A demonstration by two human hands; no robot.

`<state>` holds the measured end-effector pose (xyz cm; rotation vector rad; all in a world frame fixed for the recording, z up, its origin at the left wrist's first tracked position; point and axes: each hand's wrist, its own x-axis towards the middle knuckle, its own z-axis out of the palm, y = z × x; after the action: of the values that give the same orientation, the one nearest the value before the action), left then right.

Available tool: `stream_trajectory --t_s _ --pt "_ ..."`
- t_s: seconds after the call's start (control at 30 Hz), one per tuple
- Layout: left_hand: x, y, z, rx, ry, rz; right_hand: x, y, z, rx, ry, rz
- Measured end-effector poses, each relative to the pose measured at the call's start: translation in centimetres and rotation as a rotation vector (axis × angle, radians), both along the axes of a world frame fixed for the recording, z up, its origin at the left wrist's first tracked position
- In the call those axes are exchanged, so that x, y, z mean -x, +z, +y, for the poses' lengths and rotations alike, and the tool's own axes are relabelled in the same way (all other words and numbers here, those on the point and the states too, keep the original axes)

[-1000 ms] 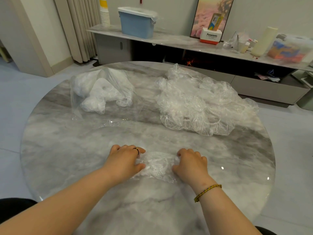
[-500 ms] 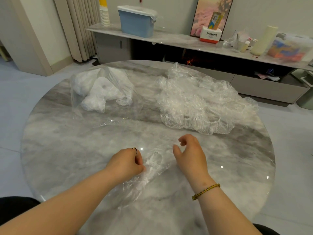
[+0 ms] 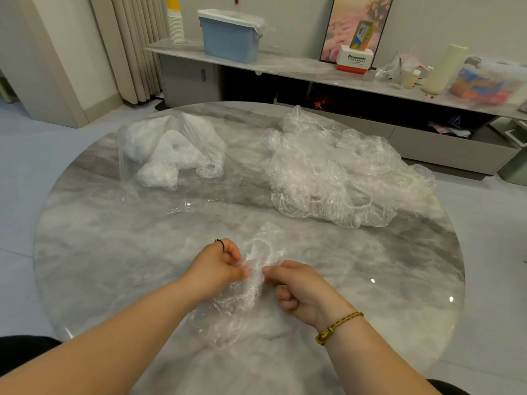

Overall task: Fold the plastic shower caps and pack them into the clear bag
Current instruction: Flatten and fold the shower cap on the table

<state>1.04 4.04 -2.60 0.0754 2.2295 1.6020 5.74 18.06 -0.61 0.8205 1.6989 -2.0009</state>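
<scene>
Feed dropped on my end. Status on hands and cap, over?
Left hand, right hand both pinching one shower cap. Clear bag far left, caps inside. Loose cap pile far right, off the bag's path.

Thin, crinkled clear plastic shower cap [image 3: 251, 283] lies on a glossy, smooth grey marble table [image 3: 370, 266].

Grey-veined marble table [image 3: 114, 266]; clear shower cap [image 3: 242, 295]; seemingly blue bin [image 3: 229, 38].
</scene>
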Motion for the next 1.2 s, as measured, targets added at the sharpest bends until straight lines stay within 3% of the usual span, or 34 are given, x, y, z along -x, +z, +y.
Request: stream_trajectory --t_s 0.17,0.4,0.5,0.63,0.73,0.83,0.9,0.97,1.03,1.1,1.2 --pt "-0.2 0.9 0.3 -0.080 -0.007 0.000 0.0 0.1 -0.1 0.077 0.025 0.014" --pt "-0.4 1.4 0.4 -0.118 0.002 0.078 -0.1 0.6 -0.3 -0.155 0.153 0.178" --pt "-0.2 2.0 0.1 -0.120 -0.025 0.114 -0.1 0.8 -0.6 -0.238 0.102 0.284" --pt "-0.1 3.4 -0.5 -0.066 -0.085 0.296 0.3 1.0 -0.2 -0.525 0.082 0.538" --pt "-0.3 4.7 -0.9 -0.089 -0.088 0.430 0.3 0.6 0.3 -0.742 0.071 0.841" --pt "-0.6 5.0 -1.2 -0.107 -0.067 0.473 0.3 0.1 0.9 -0.808 0.102 1.126" --pt "-0.7 4.7 -1.4 -0.110 -0.092 0.429 0.4 -0.5 1.4 -0.812 0.171 1.219" --pt "-0.8 4.2 -1.6 -0.032 -0.166 0.391 0.3 -0.9 2.0 -0.808 0.261 1.172" --pt "-0.5 3.1 -1.8 0.066 -0.242 0.371 0.2 -0.9 2.2 -0.829 0.405 0.950" --pt "-0.3 1.8 -1.8 0.154 -0.304 0.343 0.3 -1.2 2.0 -0.932 0.571 0.736" --pt "-0.1 0.4 -1.8 0.270 -0.382 0.308 0.4 -1.7 1.1 -1.134 0.767 0.631"
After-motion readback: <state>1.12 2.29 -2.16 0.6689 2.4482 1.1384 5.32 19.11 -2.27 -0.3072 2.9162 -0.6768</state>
